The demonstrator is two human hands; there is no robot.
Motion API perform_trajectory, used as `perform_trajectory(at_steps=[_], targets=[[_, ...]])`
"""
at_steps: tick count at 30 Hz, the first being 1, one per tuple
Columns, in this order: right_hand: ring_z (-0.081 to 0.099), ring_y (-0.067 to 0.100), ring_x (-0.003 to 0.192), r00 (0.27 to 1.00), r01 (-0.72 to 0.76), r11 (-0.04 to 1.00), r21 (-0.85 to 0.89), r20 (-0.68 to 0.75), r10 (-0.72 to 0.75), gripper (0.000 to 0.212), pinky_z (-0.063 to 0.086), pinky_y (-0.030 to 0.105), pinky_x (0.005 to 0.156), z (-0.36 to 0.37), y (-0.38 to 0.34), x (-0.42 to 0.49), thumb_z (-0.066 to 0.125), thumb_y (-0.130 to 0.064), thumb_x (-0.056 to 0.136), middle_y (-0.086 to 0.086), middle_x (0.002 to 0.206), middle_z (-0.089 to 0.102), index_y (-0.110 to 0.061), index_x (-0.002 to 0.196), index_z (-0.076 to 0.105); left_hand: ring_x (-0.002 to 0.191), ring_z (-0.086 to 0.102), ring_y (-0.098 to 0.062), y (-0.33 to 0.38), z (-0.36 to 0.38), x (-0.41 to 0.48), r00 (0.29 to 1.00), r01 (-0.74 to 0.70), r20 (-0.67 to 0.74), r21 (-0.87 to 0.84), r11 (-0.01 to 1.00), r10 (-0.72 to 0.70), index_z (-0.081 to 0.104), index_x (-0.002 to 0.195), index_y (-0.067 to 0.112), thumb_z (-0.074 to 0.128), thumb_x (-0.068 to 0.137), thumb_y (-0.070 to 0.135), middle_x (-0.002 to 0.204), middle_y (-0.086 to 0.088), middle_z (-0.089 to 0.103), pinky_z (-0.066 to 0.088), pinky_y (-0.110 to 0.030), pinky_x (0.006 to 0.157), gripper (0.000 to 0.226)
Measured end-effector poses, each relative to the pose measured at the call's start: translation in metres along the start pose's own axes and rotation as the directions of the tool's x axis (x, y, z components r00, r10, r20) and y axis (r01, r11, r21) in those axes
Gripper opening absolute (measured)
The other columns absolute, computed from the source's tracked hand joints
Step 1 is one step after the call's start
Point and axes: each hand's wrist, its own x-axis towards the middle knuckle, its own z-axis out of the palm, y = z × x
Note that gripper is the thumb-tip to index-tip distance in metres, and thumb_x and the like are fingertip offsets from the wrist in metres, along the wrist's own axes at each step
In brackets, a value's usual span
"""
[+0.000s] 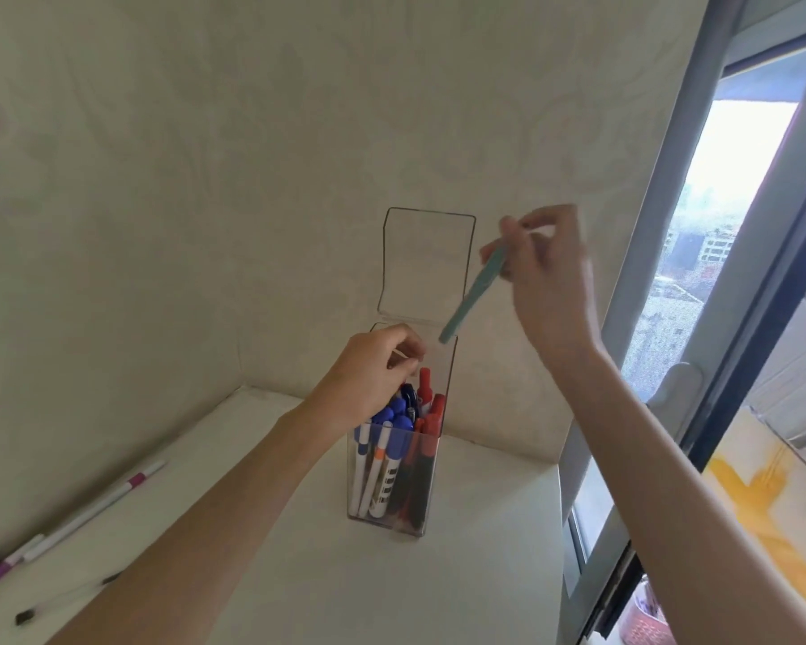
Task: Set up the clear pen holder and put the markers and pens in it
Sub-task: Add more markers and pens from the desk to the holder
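Note:
A clear pen holder (431, 495) stands upright on the white surface with its hinged lid (426, 260) flipped up against the wall. Several blue, red and white markers (394, 458) stand inside it. My left hand (375, 379) is over the holder's open top, fingers curled and pinching a thin pale stick-like item among the marker caps. My right hand (547, 272) is raised to the right of the lid and pinches a teal pen (473, 295), which slants down with its tip just above the holder's back right corner.
Two white pens with magenta bands (94, 505) lie at the left along the wall, and a thin pen with a dark end (66, 598) lies near the front left. A window frame (661, 318) rises close on the right.

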Motion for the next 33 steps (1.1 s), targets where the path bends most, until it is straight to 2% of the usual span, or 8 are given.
perform_trajectory(at_steps=[4, 6, 9, 12, 19, 22, 26, 33], targets=[[0.055, 0.011, 0.051, 0.993, 0.069, 0.997, 0.041, -0.095, -0.065, 0.01, 0.052, 0.026, 0.054, -0.019, 0.008, 0.001, 0.04, -0.023, 0.098, 0.001, 0.061, 0.052, -0.013, 0.098, 0.039, 0.083, 0.06, -0.006, 0.007, 0.013, 0.001, 0.989, -0.032, 0.149, 0.091, 0.995, 0.018, 0.055, 0.106, 0.015, 0.035, 0.093, 0.005, 0.104, 0.004, 0.063, 0.047, -0.014, 0.072, 0.025], [0.045, 0.007, 0.044, 0.999, 0.041, 0.999, -0.009, -0.009, -0.041, 0.01, 0.041, 0.02, 0.045, -0.018, 0.026, -0.008, 0.039, -0.023, 0.098, 0.001, 0.057, 0.048, -0.013, 0.098, 0.039, 0.085, 0.058, -0.011, 0.006, 0.019, 0.002, 0.98, -0.047, 0.199, 0.18, 0.983, 0.011, 0.05, 0.106, 0.016, 0.032, 0.092, 0.004, 0.099, 0.006, 0.062, 0.049, -0.024, 0.077, 0.026], [0.04, 0.01, 0.043, 0.992, -0.032, 0.997, 0.069, 0.121, 0.023, 0.007, 0.034, 0.02, 0.043, -0.007, 0.055, -0.026, 0.039, -0.018, 0.098, 0.001, 0.056, 0.046, -0.018, 0.091, 0.039, 0.062, 0.044, -0.009, 0.006, 0.025, 0.0, 0.974, -0.083, 0.225, 0.392, 0.916, -0.008, 0.041, 0.101, 0.015, 0.029, 0.091, 0.004, 0.067, 0.011, 0.042, 0.034, -0.027, 0.059, 0.019], [0.041, 0.014, 0.045, 0.973, -0.119, 0.975, 0.188, 0.22, 0.076, 0.011, 0.036, 0.024, 0.043, 0.002, 0.068, -0.043, 0.036, -0.014, 0.099, 0.007, 0.07, 0.054, -0.017, 0.089, 0.039, 0.064, 0.042, -0.015, 0.006, 0.028, -0.003, 0.977, -0.114, 0.215, 0.495, 0.861, 0.006, 0.039, 0.103, 0.015, 0.032, 0.09, 0.007, 0.065, 0.01, 0.031, 0.032, -0.029, 0.062, 0.017], [0.044, 0.017, 0.05, 0.964, -0.037, 0.988, 0.148, 0.265, -0.003, 0.006, 0.038, 0.023, 0.048, 0.008, 0.078, -0.055, 0.035, -0.012, 0.099, 0.006, 0.09, 0.066, -0.011, 0.094, 0.038, 0.063, 0.039, -0.008, 0.007, 0.028, -0.004, 0.98, -0.118, 0.194, 0.38, 0.917, 0.046, 0.038, 0.095, 0.014, 0.033, 0.09, 0.002, 0.069, 0.011, 0.034, 0.029, -0.028, 0.063, 0.014], [0.045, 0.017, 0.053, 0.964, -0.006, 0.993, 0.114, 0.264, -0.024, 0.005, 0.039, 0.023, 0.052, 0.011, 0.08, -0.056, 0.034, -0.012, 0.099, 0.003, 0.088, 0.063, -0.011, 0.096, 0.038, 0.079, 0.046, -0.02, 0.0, 0.028, -0.006, 0.984, -0.126, 0.159, 0.306, 0.944, 0.079, 0.048, 0.103, 0.014, 0.035, 0.089, 0.005, 0.08, 0.002, 0.048, 0.036, -0.034, 0.07, 0.02], [0.046, 0.017, 0.054, 0.973, -0.044, 0.986, 0.164, 0.233, 0.005, 0.006, 0.039, 0.022, 0.051, 0.014, 0.082, -0.057, 0.035, -0.012, 0.099, 0.002, 0.087, 0.063, -0.013, 0.094, 0.038, 0.084, 0.038, -0.015, -0.01, 0.022, -0.008, 0.965, -0.18, 0.247, 0.375, 0.909, 0.09, 0.064, 0.102, 0.018, 0.037, 0.092, 0.017, 0.093, -0.001, 0.057, 0.033, -0.031, 0.077, 0.029], [0.047, 0.005, 0.07, 0.998, 0.034, 0.973, 0.227, 0.037, -0.044, 0.008, 0.039, 0.015, 0.065, 0.01, 0.054, -0.051, 0.045, -0.007, 0.095, 0.001, 0.081, 0.053, -0.012, 0.092, 0.049, 0.081, 0.053, -0.011, -0.009, 0.004, -0.019, 0.984, -0.144, 0.127, 0.172, 0.975, 0.123, 0.06, 0.095, 0.015, 0.04, 0.093, 0.01, 0.095, 0.004, 0.051, 0.046, -0.025, 0.074, 0.021]])
